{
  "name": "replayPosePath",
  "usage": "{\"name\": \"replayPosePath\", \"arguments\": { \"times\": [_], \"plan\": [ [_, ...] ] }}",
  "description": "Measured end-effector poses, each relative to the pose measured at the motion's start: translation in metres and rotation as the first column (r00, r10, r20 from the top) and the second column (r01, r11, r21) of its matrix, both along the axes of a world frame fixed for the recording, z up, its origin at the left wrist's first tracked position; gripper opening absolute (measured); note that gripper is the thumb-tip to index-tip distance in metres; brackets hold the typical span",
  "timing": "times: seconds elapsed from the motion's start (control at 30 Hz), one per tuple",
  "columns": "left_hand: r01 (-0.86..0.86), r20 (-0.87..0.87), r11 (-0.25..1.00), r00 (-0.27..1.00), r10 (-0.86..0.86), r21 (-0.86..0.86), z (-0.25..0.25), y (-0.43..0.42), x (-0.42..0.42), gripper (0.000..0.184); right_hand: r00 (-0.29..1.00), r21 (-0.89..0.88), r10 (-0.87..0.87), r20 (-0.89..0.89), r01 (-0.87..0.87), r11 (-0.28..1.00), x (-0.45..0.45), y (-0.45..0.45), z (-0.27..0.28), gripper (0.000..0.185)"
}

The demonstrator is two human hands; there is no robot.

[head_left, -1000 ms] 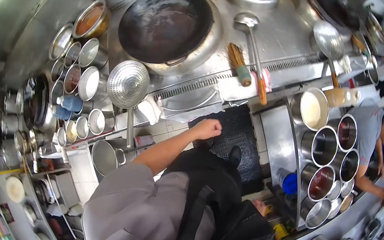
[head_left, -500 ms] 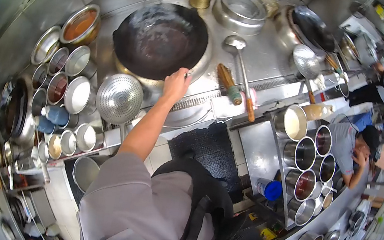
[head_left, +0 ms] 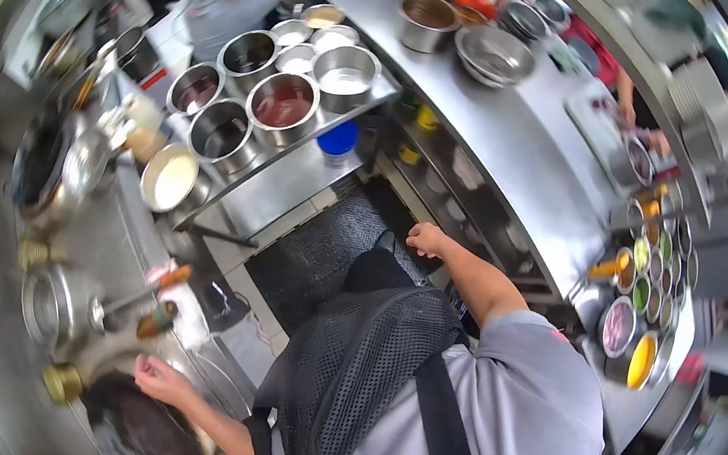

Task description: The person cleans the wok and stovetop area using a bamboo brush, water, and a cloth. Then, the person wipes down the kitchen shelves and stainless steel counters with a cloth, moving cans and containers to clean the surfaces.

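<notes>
My left hand (head_left: 161, 380) is over the near rim of a dark wok (head_left: 136, 434) at the lower left, its fingers partly stretched and slightly blurred. I see nothing in it. My right hand (head_left: 424, 239) hangs in the air above the black floor mat (head_left: 306, 261), fingers curled in, with nothing visible in them. Beyond the wok on the steel stove top lie a ladle (head_left: 133, 301) with a wooden handle and a short brush-like tool (head_left: 157, 320). A brass-coloured tin (head_left: 61, 382) stands beside the wok.
A steel stand (head_left: 277, 204) holds several pots of sauces and powders (head_left: 280, 105). A long steel counter (head_left: 501, 144) carries bowls (head_left: 494, 56) and several small containers of ingredients (head_left: 652, 273). A co-worker's hand (head_left: 627, 112) is near a cutting board (head_left: 594, 126); another person (head_left: 233, 2) stands behind the pots.
The view has swung right, so the wok moved from upper centre to lower left. My left hand, gripping the wok's edge before, now has loosened fingers. My right hand has come into view.
</notes>
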State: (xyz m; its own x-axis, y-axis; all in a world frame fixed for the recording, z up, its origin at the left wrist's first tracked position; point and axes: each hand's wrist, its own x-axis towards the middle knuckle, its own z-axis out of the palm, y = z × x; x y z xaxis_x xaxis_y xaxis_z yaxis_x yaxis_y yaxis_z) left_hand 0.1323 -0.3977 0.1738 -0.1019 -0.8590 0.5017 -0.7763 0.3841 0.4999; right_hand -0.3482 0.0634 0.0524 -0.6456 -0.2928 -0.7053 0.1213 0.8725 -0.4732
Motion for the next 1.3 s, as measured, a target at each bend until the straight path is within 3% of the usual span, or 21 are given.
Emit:
{"name": "replayPosePath", "arguments": {
  "times": [0.03, 0.07, 0.13, 0.17, 0.23, 0.27, 0.3, 0.37, 0.43, 0.57, 0.67, 0.73, 0.8, 0.87, 0.93, 1.0, 1.13, 1.17, 1.27, 1.3],
  "plan": [
    [0.141, -0.101, 0.983, 0.986, -0.130, 0.118, 0.004, 0.003, -0.027, 0.027, 0.998, -0.015, -0.067, 0.008, 0.067, 0.998, 0.007, 0.009, -0.004, 0.026],
    [0.261, -0.058, 0.957, 0.965, -0.256, 0.123, 0.019, 0.018, -0.068, 0.022, 0.992, -0.032, -0.127, 0.017, 0.128, 0.991, 0.014, 0.017, -0.010, 0.027],
    [0.570, -0.058, 0.780, 0.815, -0.577, 0.257, 0.002, 0.017, -0.115, 0.020, 0.988, 0.005, -0.134, 0.077, 0.134, 0.991, 0.028, 0.046, -0.032, 0.030],
    [0.600, 0.022, 0.670, 0.738, -0.675, 0.436, 0.014, 0.034, -0.143, 0.019, 0.980, 0.018, -0.172, 0.101, 0.171, 0.985, 0.041, 0.062, -0.039, 0.030],
    [0.624, -0.018, 0.428, 0.578, -0.816, 0.653, -0.008, 0.047, -0.175, 0.022, 0.970, 0.082, -0.214, 0.119, 0.205, 0.975, 0.064, 0.093, -0.064, 0.029],
    [0.575, 0.053, 0.361, 0.482, -0.875, 0.735, -0.030, 0.049, -0.185, 0.024, 0.953, 0.106, -0.255, 0.163, 0.240, 0.965, 0.074, 0.110, -0.075, 0.030],
    [0.544, 0.052, 0.272, 0.385, -0.921, 0.793, -0.019, 0.070, -0.197, 0.027, 0.933, 0.133, -0.297, 0.203, 0.274, 0.953, 0.084, 0.127, -0.085, 0.032],
    [0.188, -0.055, -0.009, 0.241, -0.969, 0.982, -0.091, 0.054, -0.195, 0.027, 0.877, 0.164, -0.399, 0.267, 0.367, 0.916, 0.105, 0.152, -0.095, 0.032],
    [-0.030, -0.140, -0.147, 0.167, -0.976, 0.989, -0.126, 0.053, -0.183, 0.026, 0.795, 0.174, -0.520, 0.313, 0.490, 0.854, 0.122, 0.166, -0.099, 0.033],
    [-0.102, -0.238, -0.253, 0.135, -0.962, 0.962, -0.170, 0.056, -0.195, 0.026, 0.622, 0.141, -0.649, 0.439, 0.665, 0.733, 0.126, 0.165, -0.108, 0.036],
    [-0.071, -0.261, -0.281, 0.213, -0.942, 0.957, -0.176, 0.063, -0.212, 0.026, 0.536, 0.083, -0.523, 0.662, 0.642, 0.762, 0.105, 0.140, -0.105, 0.035],
    [-0.067, -0.260, -0.297, 0.325, -0.909, 0.953, -0.152, 0.080, -0.234, 0.023, 0.690, 0.041, -0.466, 0.553, 0.536, 0.843, 0.099, 0.120, -0.101, 0.032],
    [-0.057, -0.254, -0.309, 0.441, -0.861, 0.949, -0.107, 0.105, -0.264, 0.020, 0.881, -0.023, -0.191, 0.433, 0.222, 0.975, 0.093, 0.128, -0.129, 0.034],
    [-0.095, -0.200, -0.261, 0.413, -0.888, 0.961, -0.103, 0.105, -0.277, 0.018, 0.961, -0.047, 0.031, 0.274, -0.018, 0.999, 0.096, 0.131, -0.128, 0.040],
    [-0.118, -0.209, -0.273, 0.387, -0.898, 0.955, -0.105, 0.101, -0.283, 0.017, 0.900, -0.041, -0.110, 0.422, 0.141, 0.989, 0.104, 0.139, -0.121, 0.038],
    [-0.119, -0.274, -0.338, 0.374, -0.886, 0.933, -0.110, 0.095, -0.285, 0.017, 0.921, -0.111, -0.129, 0.369, 0.181, 0.977, 0.117, 0.145, -0.110, 0.035],
    [-0.127, -0.396, -0.403, 0.076, -0.915, 0.906, -0.080, 0.092, -0.310, 0.020, 0.887, -0.204, -0.218, 0.406, 0.321, 0.925, 0.138, 0.156, -0.089, 0.032],
    [-0.200, -0.393, -0.399, 0.072, -0.917, 0.895, -0.058, 0.102, -0.323, 0.021, 0.865, -0.200, -0.241, 0.440, 0.356, 0.913, 0.142, 0.158, -0.078, 0.030],
    [-0.285, -0.390, -0.365, -0.035, -0.920, 0.886, -0.072, 0.087, -0.309, 0.019, 0.737, -0.141, -0.332, 0.589, 0.498, 0.856, 0.151, 0.154, -0.038, 0.023],
    [-0.404, -0.417, -0.344, -0.106, -0.903, 0.848, -0.081, 0.080, -0.316, 0.012, 0.698, -0.127, -0.348, 0.627, 0.531, 0.838, 0.168, 0.154, -0.050, 0.022]
  ]
}}
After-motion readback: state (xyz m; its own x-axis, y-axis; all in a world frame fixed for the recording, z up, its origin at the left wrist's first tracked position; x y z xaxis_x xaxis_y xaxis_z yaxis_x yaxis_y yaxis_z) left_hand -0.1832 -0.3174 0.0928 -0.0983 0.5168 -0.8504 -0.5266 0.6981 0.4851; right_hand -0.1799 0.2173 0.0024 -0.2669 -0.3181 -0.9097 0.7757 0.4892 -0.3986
